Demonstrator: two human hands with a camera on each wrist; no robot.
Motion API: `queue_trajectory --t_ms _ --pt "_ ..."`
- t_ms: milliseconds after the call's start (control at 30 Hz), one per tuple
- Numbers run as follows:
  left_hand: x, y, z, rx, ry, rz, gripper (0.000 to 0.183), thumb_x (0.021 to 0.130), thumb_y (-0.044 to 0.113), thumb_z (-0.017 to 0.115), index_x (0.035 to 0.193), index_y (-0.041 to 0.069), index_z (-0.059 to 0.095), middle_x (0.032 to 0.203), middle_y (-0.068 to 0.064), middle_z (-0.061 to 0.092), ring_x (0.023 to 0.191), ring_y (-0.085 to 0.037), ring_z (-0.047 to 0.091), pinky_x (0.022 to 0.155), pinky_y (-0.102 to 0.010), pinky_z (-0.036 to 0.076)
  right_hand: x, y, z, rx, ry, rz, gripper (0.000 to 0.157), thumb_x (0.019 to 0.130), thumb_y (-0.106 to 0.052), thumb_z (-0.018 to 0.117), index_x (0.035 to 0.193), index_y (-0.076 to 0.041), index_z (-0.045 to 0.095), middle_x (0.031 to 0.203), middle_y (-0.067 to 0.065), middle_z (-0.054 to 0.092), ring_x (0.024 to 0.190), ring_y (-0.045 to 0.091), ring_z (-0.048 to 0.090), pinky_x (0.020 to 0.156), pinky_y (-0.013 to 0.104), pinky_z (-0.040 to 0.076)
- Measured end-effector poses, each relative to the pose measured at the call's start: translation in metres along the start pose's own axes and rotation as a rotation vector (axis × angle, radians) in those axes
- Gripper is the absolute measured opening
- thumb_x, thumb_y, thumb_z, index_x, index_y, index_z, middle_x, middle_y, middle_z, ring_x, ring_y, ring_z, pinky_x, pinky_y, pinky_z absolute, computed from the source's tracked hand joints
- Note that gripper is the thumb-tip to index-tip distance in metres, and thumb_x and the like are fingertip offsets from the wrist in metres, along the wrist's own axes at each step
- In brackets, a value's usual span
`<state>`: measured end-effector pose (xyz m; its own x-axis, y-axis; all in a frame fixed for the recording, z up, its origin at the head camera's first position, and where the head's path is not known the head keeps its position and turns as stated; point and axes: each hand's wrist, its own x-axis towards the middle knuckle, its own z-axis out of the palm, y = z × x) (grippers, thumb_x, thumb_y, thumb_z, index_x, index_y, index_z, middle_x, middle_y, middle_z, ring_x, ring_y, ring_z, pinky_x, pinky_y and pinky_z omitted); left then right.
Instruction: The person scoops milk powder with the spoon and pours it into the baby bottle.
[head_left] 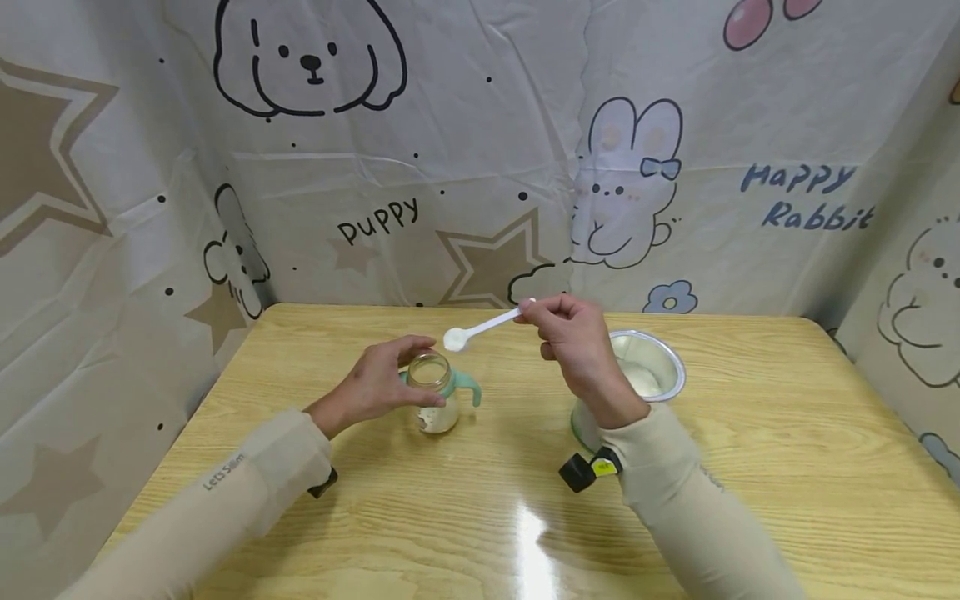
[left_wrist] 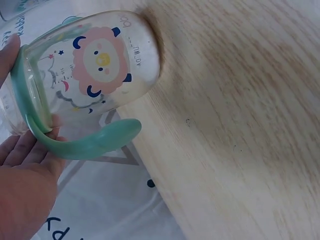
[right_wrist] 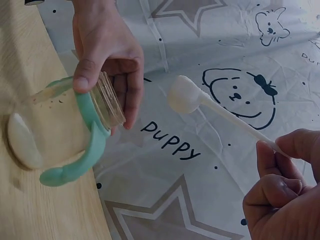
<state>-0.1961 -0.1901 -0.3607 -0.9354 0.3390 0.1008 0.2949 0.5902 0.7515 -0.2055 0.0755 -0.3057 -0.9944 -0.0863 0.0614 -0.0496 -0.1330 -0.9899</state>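
A clear baby bottle (head_left: 439,414) with green handles stands uncapped on the table, my left hand (head_left: 378,377) holding it round the neck. White powder (right_wrist: 24,141) lies at its bottom in the right wrist view. The left wrist view shows a pink cartoon animal printed on the bottle (left_wrist: 102,60). My right hand (head_left: 577,337) pinches the handle end of a white measuring scoop (head_left: 487,323). Its bowl, heaped with white powder (right_wrist: 184,94), hangs above and just right of the bottle's open mouth. Behind my right wrist, partly hidden, stands an open can (head_left: 678,379) with white powder inside.
The wooden table (head_left: 480,517) ends at a printed cloth backdrop (head_left: 487,167), which also runs along the left and right sides. A black wrist camera (head_left: 577,472) sits on my right wrist, close to the can.
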Motion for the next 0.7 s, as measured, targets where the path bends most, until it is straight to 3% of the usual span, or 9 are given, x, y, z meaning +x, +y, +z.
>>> queue_trajectory --t_ms 267,433,700 --pt "-0.001 -0.002 0.0 -0.053 0.01 -0.008 0.078 0.07 0.021 0.093 0.136 0.002 0.056 0.13 -0.013 0.063 0.126 -0.035 0.056 0.105 -0.05 0.046 0.001 0.009 0.01 -0.003 -0.023 0.015 0.023 0.096 -0.009 0.068 0.073 -0.013 0.067 0.078 -0.004 0.07 0.057 0.006 0.033 0.047 0.017 0.028" --pt "0.0 -0.004 0.001 -0.039 0.016 -0.001 0.075 0.07 0.022 0.093 0.134 0.005 0.059 0.129 -0.01 0.064 0.126 -0.033 0.056 0.105 -0.051 0.046 0.002 0.018 0.016 -0.014 -0.027 0.013 0.021 0.095 -0.007 0.068 0.075 -0.012 0.068 0.078 -0.004 0.069 0.056 0.005 0.034 0.046 0.016 0.029" --pt "0.0 -0.003 0.001 -0.026 0.005 -0.02 0.08 0.07 0.026 0.093 0.137 0.001 0.055 0.13 -0.014 0.063 0.125 -0.035 0.056 0.105 -0.051 0.046 0.002 0.031 0.025 -0.07 -0.029 0.052 0.014 0.094 -0.011 0.07 0.081 -0.007 0.068 0.077 -0.004 0.069 0.05 0.004 0.033 0.044 0.015 0.029"
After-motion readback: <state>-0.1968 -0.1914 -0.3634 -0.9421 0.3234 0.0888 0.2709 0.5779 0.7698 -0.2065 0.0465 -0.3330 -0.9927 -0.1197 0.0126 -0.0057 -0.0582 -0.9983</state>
